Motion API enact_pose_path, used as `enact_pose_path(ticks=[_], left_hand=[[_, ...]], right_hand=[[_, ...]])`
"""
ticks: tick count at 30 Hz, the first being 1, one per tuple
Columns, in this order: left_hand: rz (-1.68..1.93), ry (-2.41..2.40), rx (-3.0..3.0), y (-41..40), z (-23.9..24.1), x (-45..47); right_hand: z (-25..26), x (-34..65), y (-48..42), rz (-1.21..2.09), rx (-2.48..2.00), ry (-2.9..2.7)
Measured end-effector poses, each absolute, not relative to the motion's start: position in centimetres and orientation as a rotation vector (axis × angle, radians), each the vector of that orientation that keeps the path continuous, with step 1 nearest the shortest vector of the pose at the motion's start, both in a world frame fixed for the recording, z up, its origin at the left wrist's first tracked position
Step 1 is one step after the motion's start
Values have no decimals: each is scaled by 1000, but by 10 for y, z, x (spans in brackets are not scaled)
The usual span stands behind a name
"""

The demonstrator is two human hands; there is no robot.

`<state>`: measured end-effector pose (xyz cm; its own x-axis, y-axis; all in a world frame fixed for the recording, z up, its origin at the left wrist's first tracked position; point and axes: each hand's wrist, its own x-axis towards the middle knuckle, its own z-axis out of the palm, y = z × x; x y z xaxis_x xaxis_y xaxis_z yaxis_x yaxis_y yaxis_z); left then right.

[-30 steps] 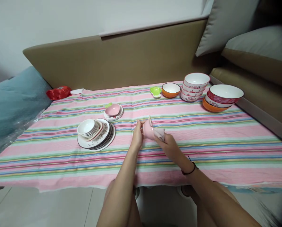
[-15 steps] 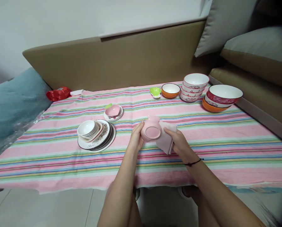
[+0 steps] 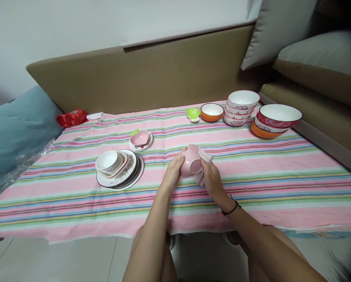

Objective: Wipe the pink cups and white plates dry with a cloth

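My left hand (image 3: 173,173) grips a small pink bowl (image 3: 190,163) held upside down just above the striped tablecloth (image 3: 252,168), its foot ring facing me. My right hand (image 3: 212,180) presses a pale pink cloth (image 3: 204,158) against the bowl's right side, fingers closed on the cloth. To the left lies a stack of plates with small white dishes on top (image 3: 118,168). Behind that stack sits a pink heart-shaped dish on small saucers (image 3: 140,140).
At the back right stand a green dish (image 3: 193,114), an orange bowl (image 3: 212,111), a stack of white-and-red bowls (image 3: 241,107) and a red bowl on an orange one (image 3: 277,119). A red packet (image 3: 71,117) lies at the back left, a teal cushion (image 3: 13,129) beside it.
The pink bowl was turned from edge-on to bottom up between my hands. My right hand shifted the cloth from the bowl's inside out flat on the table, then back against its side.
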<state>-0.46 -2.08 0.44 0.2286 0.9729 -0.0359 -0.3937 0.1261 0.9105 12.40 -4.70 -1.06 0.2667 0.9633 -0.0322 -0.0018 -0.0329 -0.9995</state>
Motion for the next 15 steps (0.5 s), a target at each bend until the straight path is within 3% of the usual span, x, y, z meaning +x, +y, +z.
enact_pose_path(ticks=[11,15], left_hand=[[1200,815,1145,-27,11,6],[1197,710,1091,-26,8,10]], right_hand=[[-8,122,-54,489,-968,-1665],[-9,128,-47,502,-1046,-1561]])
